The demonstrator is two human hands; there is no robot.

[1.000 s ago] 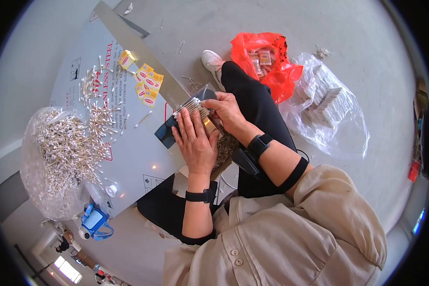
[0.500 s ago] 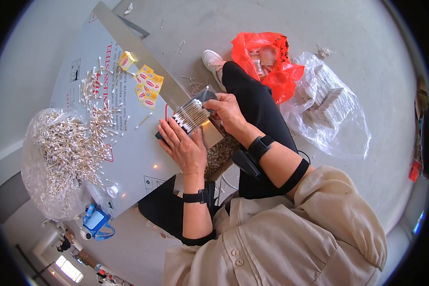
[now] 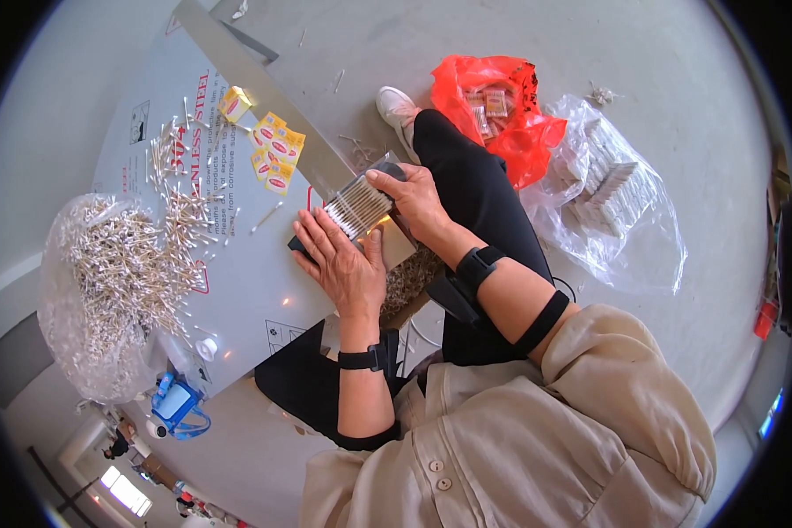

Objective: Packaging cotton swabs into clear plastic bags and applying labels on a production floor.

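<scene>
A row of cotton swabs [image 3: 358, 208] with white tips lies side by side in a dark, shallow holder [image 3: 304, 245], tilted at the table's right edge. Clear plastic film [image 3: 384, 164] shows at its upper end. My left hand [image 3: 352, 275] lies over the lower end, fingers stretched out flat and thumb apart. At the upper end my right hand [image 3: 420, 204] is closed, its thumb on top and its other fingers partly hidden underneath. A loose swab [image 3: 267, 217] lies left of the holder.
A clear bag [image 3: 62, 326] spills a heap of swabs [image 3: 119, 273] across the table [image 3: 246, 290]. Several yellow-white packets [image 3: 277, 150] and a small yellow box [image 3: 235, 104] lie beyond. On the floor are a red bag [image 3: 546, 132] and a clear bag of white bundles [image 3: 612, 176].
My right hand has shifted slightly, and its thumb now reaches further over the holder's upper end. The left hand stays over the lower end, with its thumb spread wider.
</scene>
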